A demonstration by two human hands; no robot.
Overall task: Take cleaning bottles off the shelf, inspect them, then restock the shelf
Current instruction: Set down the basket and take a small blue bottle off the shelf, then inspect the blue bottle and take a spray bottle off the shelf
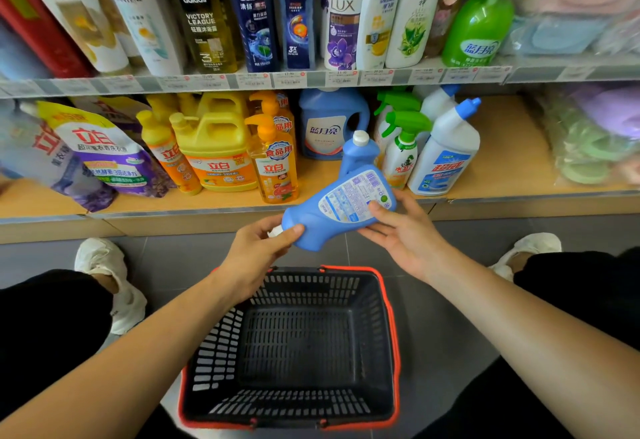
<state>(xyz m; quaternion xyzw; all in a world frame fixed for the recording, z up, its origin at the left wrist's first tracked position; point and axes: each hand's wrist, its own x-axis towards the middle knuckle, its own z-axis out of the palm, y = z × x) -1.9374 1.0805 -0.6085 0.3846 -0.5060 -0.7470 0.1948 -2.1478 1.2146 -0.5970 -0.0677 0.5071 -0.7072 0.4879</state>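
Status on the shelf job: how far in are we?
Done: one blue bottle is off the shelf. In hand: the left hand and right hand hold it over the basket, printed label up, so inspection looks under way. Left: putting it back. The other cleaning bottles stand on the shelf, and none lie in the basket.
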